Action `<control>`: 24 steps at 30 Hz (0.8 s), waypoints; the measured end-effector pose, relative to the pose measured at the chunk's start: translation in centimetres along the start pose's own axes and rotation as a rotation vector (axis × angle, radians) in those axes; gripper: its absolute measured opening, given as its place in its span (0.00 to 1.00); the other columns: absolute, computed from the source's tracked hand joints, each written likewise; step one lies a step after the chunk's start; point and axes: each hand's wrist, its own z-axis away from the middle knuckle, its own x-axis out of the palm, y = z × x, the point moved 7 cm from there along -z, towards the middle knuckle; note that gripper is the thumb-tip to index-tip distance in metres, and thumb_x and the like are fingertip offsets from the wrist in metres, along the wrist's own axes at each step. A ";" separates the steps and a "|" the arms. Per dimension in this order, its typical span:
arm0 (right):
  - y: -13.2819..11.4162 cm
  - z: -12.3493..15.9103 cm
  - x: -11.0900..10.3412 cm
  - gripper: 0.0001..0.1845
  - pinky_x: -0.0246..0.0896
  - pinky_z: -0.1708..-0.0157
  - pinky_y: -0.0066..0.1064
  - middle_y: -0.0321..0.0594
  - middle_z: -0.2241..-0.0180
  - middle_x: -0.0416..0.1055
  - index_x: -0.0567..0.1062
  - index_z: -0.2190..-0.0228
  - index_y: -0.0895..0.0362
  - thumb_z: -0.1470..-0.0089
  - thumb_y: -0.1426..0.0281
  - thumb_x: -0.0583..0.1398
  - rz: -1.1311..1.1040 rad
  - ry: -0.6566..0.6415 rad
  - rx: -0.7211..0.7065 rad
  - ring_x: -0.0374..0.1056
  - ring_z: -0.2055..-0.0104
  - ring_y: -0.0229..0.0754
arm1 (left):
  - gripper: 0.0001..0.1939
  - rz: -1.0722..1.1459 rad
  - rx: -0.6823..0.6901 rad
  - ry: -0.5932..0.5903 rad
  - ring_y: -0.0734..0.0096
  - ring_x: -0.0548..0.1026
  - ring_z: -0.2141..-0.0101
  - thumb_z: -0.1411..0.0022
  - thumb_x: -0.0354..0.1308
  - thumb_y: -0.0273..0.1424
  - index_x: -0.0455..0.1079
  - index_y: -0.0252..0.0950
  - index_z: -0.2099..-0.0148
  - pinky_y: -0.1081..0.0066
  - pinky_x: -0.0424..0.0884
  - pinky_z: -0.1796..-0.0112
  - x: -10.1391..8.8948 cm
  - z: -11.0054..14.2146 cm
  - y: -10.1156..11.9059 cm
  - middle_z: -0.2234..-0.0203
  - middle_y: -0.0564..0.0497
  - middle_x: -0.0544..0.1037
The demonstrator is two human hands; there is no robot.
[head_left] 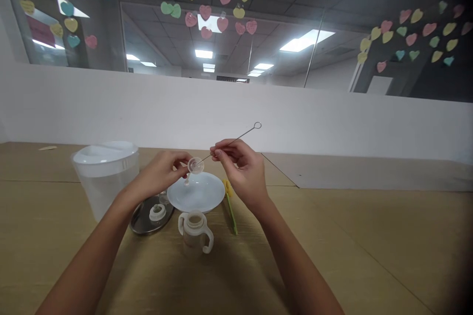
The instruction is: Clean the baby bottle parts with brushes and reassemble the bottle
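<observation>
My left hand (162, 173) pinches a small clear silicone nipple (195, 165) above a white bowl (196, 192). My right hand (240, 170) is closed on a thin wire brush (240, 139) with a loop at its far end; its tip is pushed into the nipple. Below the hands stands an open two-handled baby bottle (195, 233). A metal plate (150, 215) to the left carries a white ring part (157, 212).
A large translucent white pitcher with a lid (104, 175) stands at the left on the wooden table (332, 236). A yellow-green brush (231, 209) lies right of the bowl. A white partition wall (332, 123) runs behind the table.
</observation>
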 end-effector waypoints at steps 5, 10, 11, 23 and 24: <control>-0.1 -0.1 0.3 0.02 0.69 0.63 0.29 0.37 0.69 0.73 0.71 0.69 0.56 0.47 0.72 0.58 0.084 -0.015 -0.024 0.71 0.66 0.38 | 0.09 0.075 -0.002 -0.009 0.74 0.72 0.74 0.42 0.51 0.32 0.71 0.35 0.65 0.76 0.65 0.71 0.3 0.1 1.0 0.73 0.53 0.76; 0.6 -0.2 0.4 0.02 0.69 0.65 0.28 0.37 0.70 0.73 0.71 0.69 0.56 0.48 0.71 0.58 0.137 -0.003 -0.013 0.71 0.67 0.37 | 0.10 0.144 -0.078 0.016 0.75 0.70 0.76 0.44 0.54 0.34 0.72 0.34 0.64 0.76 0.66 0.74 0.8 0.0 0.4 0.74 0.51 0.76; 1.0 -0.2 0.4 0.02 0.69 0.68 0.28 0.37 0.70 0.73 0.71 0.69 0.56 0.48 0.70 0.59 0.123 -0.004 0.012 0.71 0.69 0.37 | 0.11 0.159 -0.093 0.029 0.75 0.70 0.76 0.44 0.54 0.35 0.73 0.34 0.63 0.76 0.66 0.75 0.7 0.0 0.2 0.73 0.51 0.76; 3.4 0.5 2.2 0.06 0.50 0.89 0.20 0.34 0.71 0.73 0.71 0.65 0.55 0.47 0.69 0.58 0.104 -0.054 0.205 0.55 0.89 0.26 | 0.10 0.140 -0.108 0.023 0.76 0.69 0.76 0.44 0.54 0.34 0.74 0.35 0.63 0.77 0.64 0.75 0.6 0.2 0.4 0.72 0.52 0.77; 3.3 0.4 2.0 0.08 0.50 0.90 0.20 0.34 0.70 0.73 0.71 0.64 0.55 0.47 0.68 0.58 0.082 -0.047 0.222 0.55 0.89 0.26 | 0.10 0.173 -0.101 0.001 0.76 0.69 0.76 0.44 0.54 0.34 0.73 0.35 0.64 0.77 0.65 0.74 0.9 0.0 0.2 0.71 0.52 0.77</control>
